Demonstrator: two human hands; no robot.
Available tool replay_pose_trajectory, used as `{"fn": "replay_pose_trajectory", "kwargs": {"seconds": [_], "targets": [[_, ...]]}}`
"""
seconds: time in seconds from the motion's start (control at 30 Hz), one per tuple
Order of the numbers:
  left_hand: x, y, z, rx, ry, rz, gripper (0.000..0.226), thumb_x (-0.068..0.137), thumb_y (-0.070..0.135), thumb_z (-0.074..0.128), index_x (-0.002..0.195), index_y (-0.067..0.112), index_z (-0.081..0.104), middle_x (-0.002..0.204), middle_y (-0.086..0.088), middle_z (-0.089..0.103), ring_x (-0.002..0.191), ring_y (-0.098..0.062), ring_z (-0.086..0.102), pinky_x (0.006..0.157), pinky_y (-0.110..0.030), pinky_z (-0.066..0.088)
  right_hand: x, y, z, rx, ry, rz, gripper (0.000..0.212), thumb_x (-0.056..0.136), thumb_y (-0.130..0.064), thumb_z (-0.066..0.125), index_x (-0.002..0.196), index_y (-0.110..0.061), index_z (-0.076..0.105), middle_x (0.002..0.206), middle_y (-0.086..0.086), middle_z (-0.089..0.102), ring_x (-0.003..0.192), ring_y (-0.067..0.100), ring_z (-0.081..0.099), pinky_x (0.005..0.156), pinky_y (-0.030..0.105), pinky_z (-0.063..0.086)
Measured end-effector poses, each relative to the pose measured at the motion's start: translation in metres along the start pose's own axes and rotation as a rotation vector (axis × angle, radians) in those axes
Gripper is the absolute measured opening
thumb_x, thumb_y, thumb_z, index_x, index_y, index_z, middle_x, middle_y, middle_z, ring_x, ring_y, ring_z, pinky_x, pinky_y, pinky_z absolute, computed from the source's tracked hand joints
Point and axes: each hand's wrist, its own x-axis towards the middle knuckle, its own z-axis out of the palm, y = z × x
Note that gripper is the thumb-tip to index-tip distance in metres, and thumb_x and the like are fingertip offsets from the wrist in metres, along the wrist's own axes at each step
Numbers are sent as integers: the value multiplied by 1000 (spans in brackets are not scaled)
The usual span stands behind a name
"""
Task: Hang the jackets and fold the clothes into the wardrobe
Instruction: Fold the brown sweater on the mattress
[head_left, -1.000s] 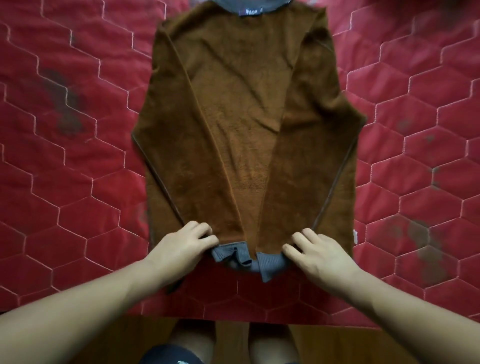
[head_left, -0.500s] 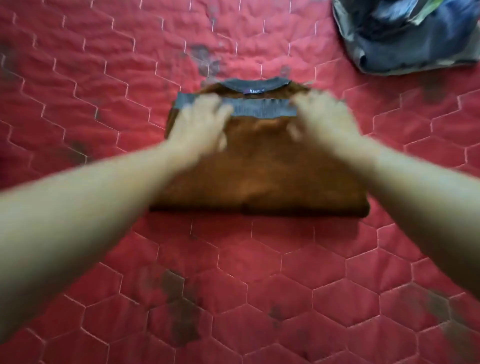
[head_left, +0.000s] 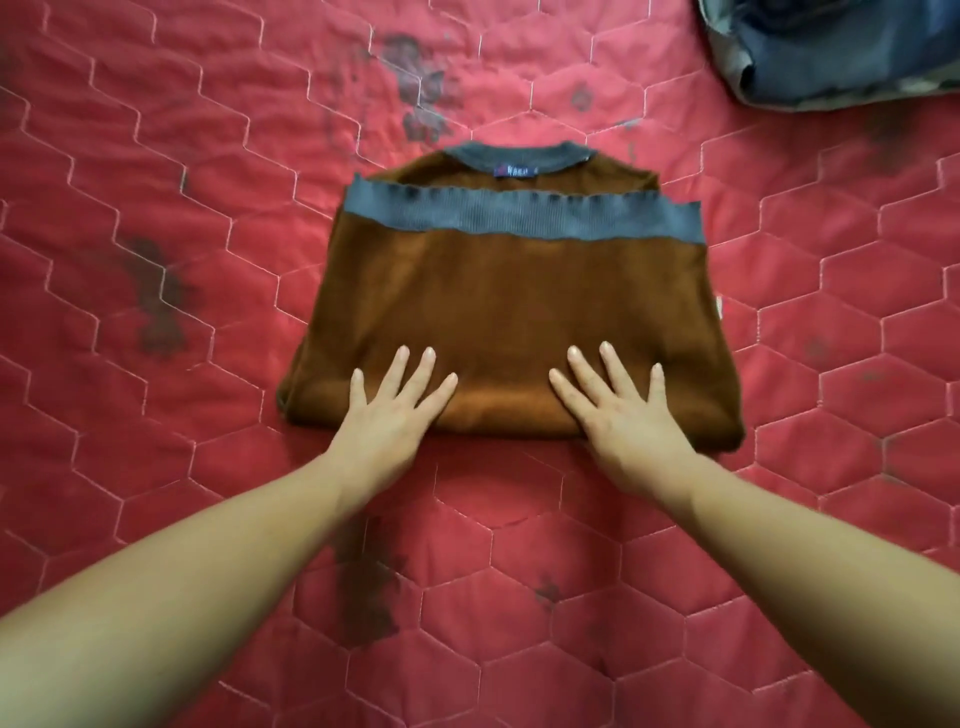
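From the head camera, the brown sweater (head_left: 514, 291) is lying folded in half on the red quilt (head_left: 208, 208), in the middle of the scene. Its grey hem band (head_left: 519, 215) is running across the far part, just short of the grey collar (head_left: 519, 156). The fold line is sitting at the near edge.

The left hand (head_left: 387, 415) is pressing flat on the near-left part of that fold, with its fingers straight and spread and nothing gripped. The right hand (head_left: 623, 415) is doing the same on the near-right part, palm down and fingers splayed, holding nothing. Both wrists are resting just off the cloth on the quilt.

A heap of blue and grey clothes (head_left: 841, 52) is lying at the far right corner, well apart from the sweater. No wardrobe is showing.

Judging by the lie of things, the person is flattening the crease before a further fold or a lift. Several things could go wrong from here:

- The hem band is sitting slightly askew, lower on the right than on the left, so another fold may be building on a crooked base.
- The thick fleece may be springing open once the palms come off.
- The near-right corner is bulging past the rest, which could be letting a tucked sleeve slide out when the bundle is picked up.
- Lifting from the near edge alone may be letting the top layer peel back.
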Motion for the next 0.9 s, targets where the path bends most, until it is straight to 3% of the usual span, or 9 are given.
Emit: {"fn": "replay_pose_trajectory", "kwargs": {"seconds": [0.17, 0.3, 0.37, 0.43, 0.53, 0.63, 0.73, 0.83, 0.9], "targets": [[-75, 27, 37, 32, -41, 30, 86, 90, 7, 54, 161, 31, 11, 170, -10, -5, 155, -40, -1, 106, -70, 32, -79, -49, 58, 11, 26, -2, 90, 95, -37, 59, 162, -35, -2, 170, 3, -15, 154, 37, -19, 110, 79, 3], [-125, 45, 63, 51, -96, 55, 85, 83, 25, 69, 158, 28, 29, 167, -16, 18, 149, -44, 24, 90, -64, 45, -123, -77, 89, 23, -36, 4, 95, 86, -31, 71, 162, -31, 15, 171, 7, 0, 156, 40, -6, 110, 79, 5], [-137, 47, 64, 80, -107, 124, 76, 85, 54, 61, 153, 28, 40, 161, -17, 33, 141, -44, 39, 80, -58, 49, -135, -83, 91, -2, -65, -35, 87, 89, -51, 65, 162, -30, 22, 171, 9, 6, 156, 42, -2, 110, 80, 10], [-127, 41, 51, 83, -33, 186, 75, 86, 71, 44, 146, 28, 51, 146, -16, 52, 127, -40, 52, 79, -52, 48, -133, -83, 77, 12, -50, -53, 80, 91, -74, 41, 158, -29, 35, 167, 12, 24, 153, 43, 16, 109, 75, 22], [-67, 20, 12, 38, 162, 187, 62, 88, 63, 49, 135, 24, 57, 128, -10, 59, 121, -33, 52, 90, -49, 41, -91, -70, 32, 112, 126, -13, 69, 93, -70, 39, 144, -25, 53, 148, 12, 51, 136, 36, 44, 103, 58, 37], [18, -7, -28, -49, 220, 27, 67, 86, 46, 66, 145, 21, 46, 146, -15, 43, 140, -34, 36, 109, -56, 33, -15, -35, -13, 85, 288, 80, 65, 91, -45, 61, 147, -19, 46, 150, 18, 44, 138, 38, 39, 108, 54, 33], [78, -18, -57, -177, 43, -89, 74, 87, 49, 68, 150, 25, 38, 147, -12, 37, 137, -35, 38, 109, -57, 37, 47, -3, -47, 52, 172, 148, 75, 85, -37, 65, 151, -18, 36, 147, 17, 45, 136, 38, 40, 108, 55, 33], [91, -14, -75, -157, -7, -44, 57, 83, 45, 70, 133, 24, 53, 126, -11, 48, 118, -35, 51, 96, -50, 45, 67, 6, -64, 46, 54, 131, 50, 84, -37, 66, 126, -15, 49, 129, 17, 57, 124, 39, 50, 99, 54, 39], [81, -11, -80, -81, 22, -1, 44, 81, 44, 72, 120, 26, 63, 116, -10, 48, 111, -34, 52, 90, -46, 44, 64, 5, -66, 107, -28, 107, 45, 84, -40, 69, 117, -14, 55, 122, 17, 59, 115, 40, 56, 93, 49, 45]]}}
